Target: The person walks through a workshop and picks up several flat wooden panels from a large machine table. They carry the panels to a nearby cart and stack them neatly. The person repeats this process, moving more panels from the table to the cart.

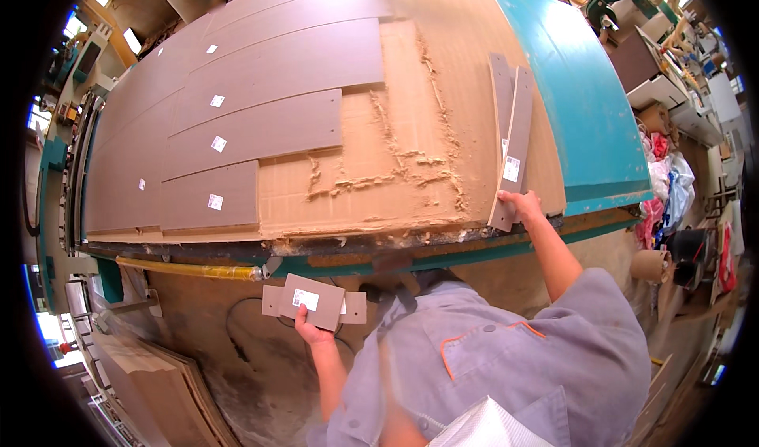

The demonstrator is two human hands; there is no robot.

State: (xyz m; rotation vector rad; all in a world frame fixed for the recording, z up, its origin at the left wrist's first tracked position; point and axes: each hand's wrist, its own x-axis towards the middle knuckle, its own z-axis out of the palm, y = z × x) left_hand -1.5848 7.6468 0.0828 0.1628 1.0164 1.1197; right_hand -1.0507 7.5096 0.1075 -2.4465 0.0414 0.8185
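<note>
My right hand (522, 207) grips the near end of a long narrow grey-brown strip (514, 143) that stands tilted on the brown board of the machine table (395, 170), beside a second narrow strip (500, 103) lying flat. My left hand (310, 328) hangs below the table edge and holds a small stack of short grey-brown panel pieces (316, 301) with a white label. On the left part of the table lie several large cut grey-brown panels (261, 127), each with a small white label.
Sawdust ridges (395, 166) mark cut lines on the brown board. A teal machine bed (585, 99) borders the right. A yellow hose (190, 270) runs under the front edge. Boards (158, 392) lean at lower left. Clutter, rolls and bags (672, 202) crowd the right.
</note>
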